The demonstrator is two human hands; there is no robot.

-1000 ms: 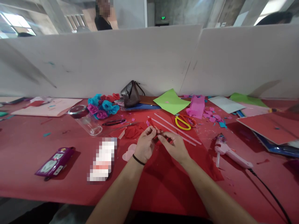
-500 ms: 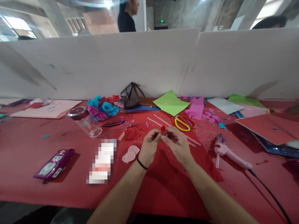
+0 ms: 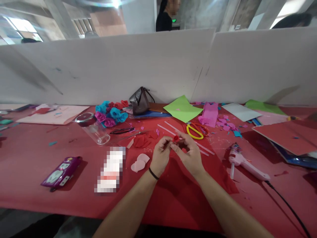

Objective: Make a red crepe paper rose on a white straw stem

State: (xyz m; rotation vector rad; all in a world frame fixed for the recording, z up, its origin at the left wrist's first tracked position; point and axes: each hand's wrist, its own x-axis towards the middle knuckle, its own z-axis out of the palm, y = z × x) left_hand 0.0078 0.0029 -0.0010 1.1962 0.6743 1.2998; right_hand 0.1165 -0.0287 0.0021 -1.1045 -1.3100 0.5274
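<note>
Between my fingertips is a small red rolled piece (image 3: 175, 138), held above the red paper. My left hand (image 3: 160, 157) pinches it from the left, and a dark band circles that wrist. From the right, my right hand (image 3: 189, 153) grips the same piece with thumb and fingers. Crumpled red pieces (image 3: 141, 141) and pale pink round cutouts (image 3: 140, 162) lie left of my hands. Yellow-handled scissors (image 3: 194, 132) and thin translucent sticks (image 3: 201, 148) rest just behind and beside my right hand.
A glass jar (image 3: 95, 130), paper flowers (image 3: 112, 114) and a purple case (image 3: 61, 173) are on the left. Behind are a dark pouch (image 3: 140, 101) and green paper (image 3: 183, 109). A pink glue gun (image 3: 249, 168) with a cord lies right. A person (image 3: 164, 18) is beyond the white partition (image 3: 123, 69).
The person beyond the partition has moved right. My view has shifted slightly. Both hands still hold the red piece, whose rounded end now shows more.
</note>
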